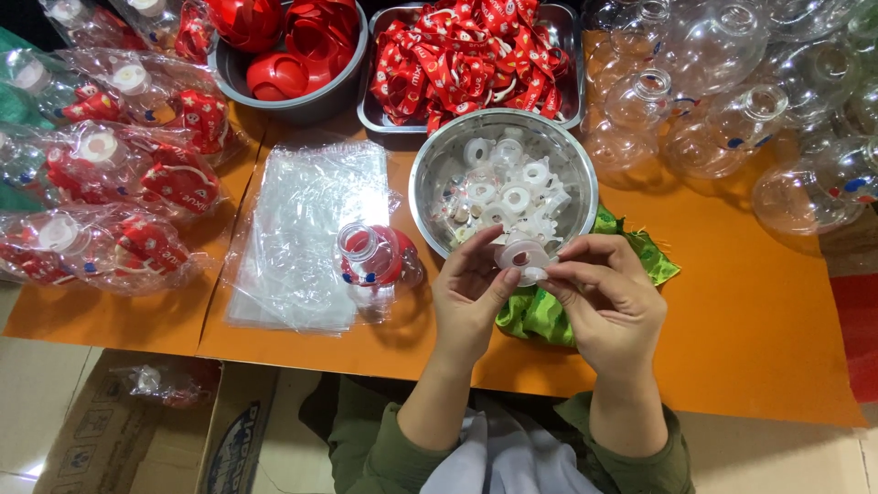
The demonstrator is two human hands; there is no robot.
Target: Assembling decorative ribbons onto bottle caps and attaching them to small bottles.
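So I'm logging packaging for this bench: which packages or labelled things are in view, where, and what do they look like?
Bagged bottles: far left, clear plastic bags, red and white contents.
Flat bags: stacked left of the bowl, clear.
Carton: on the floor lower left, brown, open, dark print.
Straps: in the top tray, red, white print.

Orange table [750,320] — on it a steel bowl [430,197], plastic bags [302,229], a green cloth [540,316], clear bottles [722,137].

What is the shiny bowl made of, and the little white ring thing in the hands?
The round bowl looks like polished steel: silvery, with mirror-like reflections. The white cap, pinched by the left hand and right hand, looks like smooth, slightly see-through plastic, probably.
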